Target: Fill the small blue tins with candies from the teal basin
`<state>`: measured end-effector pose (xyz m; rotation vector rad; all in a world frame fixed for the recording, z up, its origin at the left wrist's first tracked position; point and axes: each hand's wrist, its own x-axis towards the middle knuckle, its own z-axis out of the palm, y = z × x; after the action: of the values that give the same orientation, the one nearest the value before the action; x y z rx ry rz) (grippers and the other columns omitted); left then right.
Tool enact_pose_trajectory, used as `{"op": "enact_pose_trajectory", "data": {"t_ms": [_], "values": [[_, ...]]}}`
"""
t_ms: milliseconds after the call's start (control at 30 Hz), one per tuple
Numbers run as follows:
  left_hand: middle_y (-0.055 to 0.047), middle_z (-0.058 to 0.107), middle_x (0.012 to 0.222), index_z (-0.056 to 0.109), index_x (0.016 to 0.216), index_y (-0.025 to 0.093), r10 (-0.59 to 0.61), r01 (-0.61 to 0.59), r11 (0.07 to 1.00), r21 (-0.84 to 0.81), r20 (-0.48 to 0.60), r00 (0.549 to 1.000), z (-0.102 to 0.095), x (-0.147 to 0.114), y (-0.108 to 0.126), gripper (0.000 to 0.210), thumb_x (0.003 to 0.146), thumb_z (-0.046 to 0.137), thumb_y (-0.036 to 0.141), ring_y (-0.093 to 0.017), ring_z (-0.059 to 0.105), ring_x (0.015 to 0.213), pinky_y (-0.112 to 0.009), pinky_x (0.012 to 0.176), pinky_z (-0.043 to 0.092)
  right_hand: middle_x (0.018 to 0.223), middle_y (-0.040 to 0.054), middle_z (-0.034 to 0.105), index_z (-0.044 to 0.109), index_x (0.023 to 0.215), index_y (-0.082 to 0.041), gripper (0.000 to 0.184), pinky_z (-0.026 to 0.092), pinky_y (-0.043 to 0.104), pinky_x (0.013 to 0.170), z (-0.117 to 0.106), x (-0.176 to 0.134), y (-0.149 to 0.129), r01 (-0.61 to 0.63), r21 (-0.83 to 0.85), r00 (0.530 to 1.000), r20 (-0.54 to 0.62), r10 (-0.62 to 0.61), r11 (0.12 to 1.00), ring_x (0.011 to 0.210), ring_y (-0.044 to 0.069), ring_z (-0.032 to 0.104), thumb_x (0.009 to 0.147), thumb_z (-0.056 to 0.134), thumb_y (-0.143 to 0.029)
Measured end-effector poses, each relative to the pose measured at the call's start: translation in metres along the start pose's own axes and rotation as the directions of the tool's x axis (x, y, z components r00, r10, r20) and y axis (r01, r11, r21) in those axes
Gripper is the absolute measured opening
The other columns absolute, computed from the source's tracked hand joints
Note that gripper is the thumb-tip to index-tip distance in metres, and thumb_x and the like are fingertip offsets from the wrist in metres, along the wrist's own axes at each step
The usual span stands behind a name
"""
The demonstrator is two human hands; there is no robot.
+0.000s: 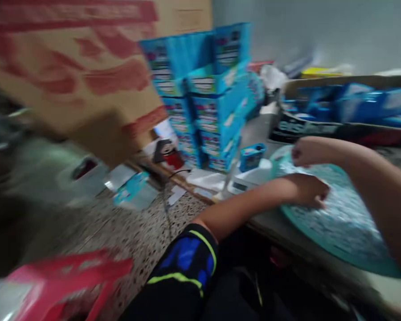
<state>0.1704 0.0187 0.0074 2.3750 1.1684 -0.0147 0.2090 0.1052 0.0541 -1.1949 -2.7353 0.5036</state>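
A wide green basin holds a heap of small, shiny whitish pieces, too blurred to name. Above the heap my left hand reaches in with its fingers curled down; what they hold, if anything, does not show. Close behind it, near the basin's far left rim, is my right hand, bent at the wrist with its fingers closed and partly hidden. Just left of the basin a small blue box stands on a white digital scale.
Tall stacks of blue printed boxes rise behind the scale. A large brown carton with red print stands left. Behind the basin is an open carton of blue packets. A red plastic stool is at lower left.
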Motion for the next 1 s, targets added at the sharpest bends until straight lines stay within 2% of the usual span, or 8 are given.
{"op": "enact_pose_trajectory", "data": {"t_ms": [33,100,200,400,500,633,833,1000], "values": [[-0.01,0.072,0.12,0.069,0.11,0.012,0.043,-0.042,0.998,0.056,-0.015,0.999,-0.001,0.002,-0.004,0.027,0.096,0.059,0.034,-0.021,0.065,0.108,-0.031,0.09,0.048,0.055,0.0059,0.063,0.07,0.058,-0.007,0.027,0.036,0.031,0.059,-0.005,-0.002,0.017,0.038,-0.071,0.989,0.142,-0.028,0.997,0.053,0.008,0.05,0.084,0.061,-0.011],[-0.013,0.071,0.117,0.068,0.108,0.012,0.076,-0.072,0.987,0.141,-0.023,0.997,-0.006,0.002,-0.012,0.028,0.098,0.053,0.033,-0.024,0.067,0.105,-0.035,0.086,0.05,0.057,0.001,0.064,0.074,0.068,-0.011,0.013,0.034,0.029,0.059,-0.011,0.0,0.036,0.154,-0.101,0.97,0.203,-0.131,0.983,0.054,0.008,0.048,0.075,0.063,-0.01],[-0.013,0.071,0.114,0.067,0.108,0.013,0.098,-0.086,0.973,0.213,-0.042,0.994,-0.008,0.0,-0.016,0.029,0.098,0.05,0.033,-0.026,0.069,0.1,-0.037,0.079,0.051,0.065,-0.0004,0.066,0.074,0.078,-0.015,0.009,0.038,0.026,0.06,-0.014,0.01,0.036,0.147,0.019,0.988,0.044,-0.148,0.989,0.06,0.011,0.054,0.072,0.068,-0.014],[-0.011,0.072,0.102,0.069,0.105,0.012,0.198,-0.148,0.959,0.244,-0.196,0.961,0.005,-0.012,-0.016,0.026,0.099,0.048,0.027,-0.026,0.07,0.094,-0.037,0.076,0.053,0.072,0.0012,0.065,0.072,0.085,-0.014,0.013,0.045,0.027,0.066,-0.012,0.02,-0.003,0.201,0.231,0.973,-0.161,-0.166,0.952,0.067,0.013,0.057,0.076,0.064,-0.02],[-0.01,0.073,0.098,0.069,0.107,0.012,0.206,-0.144,0.963,0.229,-0.278,0.938,0.008,-0.018,-0.018,0.027,0.101,0.045,0.024,-0.025,0.07,0.091,-0.037,0.075,0.053,0.074,0.0017,0.065,0.071,0.087,-0.016,0.014,0.045,0.028,0.07,-0.007,0.028,-0.018,0.267,0.135,0.958,-0.148,-0.247,0.954,0.071,0.014,0.057,0.076,0.063,-0.017],[-0.011,0.075,0.105,0.07,0.112,0.012,0.224,-0.19,0.969,0.157,-0.237,0.945,0.008,-0.023,-0.013,0.027,0.1,0.048,0.022,-0.024,0.072,0.087,-0.034,0.068,0.052,0.081,0.0048,0.066,0.07,0.087,-0.015,0.016,0.042,0.029,0.075,0.004,0.037,-0.028,0.333,-0.04,0.942,-0.023,-0.334,0.942,0.079,0.017,0.058,0.077,0.059,-0.01],[-0.012,0.074,0.096,0.072,0.107,0.009,0.226,-0.183,0.971,0.156,-0.333,0.915,0.018,-0.029,0.001,0.027,0.097,0.048,0.01,-0.027,0.072,0.093,-0.038,0.069,0.055,0.089,0.0083,0.067,0.071,0.093,-0.013,0.02,0.042,0.031,0.077,0.009,0.033,-0.033,0.328,-0.15,0.945,0.043,-0.326,0.933,0.084,0.019,0.059,0.084,0.054,-0.008],[-0.014,0.074,0.104,0.072,0.113,0.007,0.293,-0.278,0.956,0.093,-0.344,0.892,0.022,-0.03,-0.002,0.03,0.096,0.047,0.008,-0.025,0.072,0.091,-0.036,0.069,0.055,0.096,0.0105,0.067,0.072,0.099,-0.012,0.022,0.045,0.033,0.082,0.011,0.03,-0.032,0.329,-0.183,0.943,0.008,-0.334,0.926,0.09,0.022,0.061,0.09,0.053,-0.01]]}}
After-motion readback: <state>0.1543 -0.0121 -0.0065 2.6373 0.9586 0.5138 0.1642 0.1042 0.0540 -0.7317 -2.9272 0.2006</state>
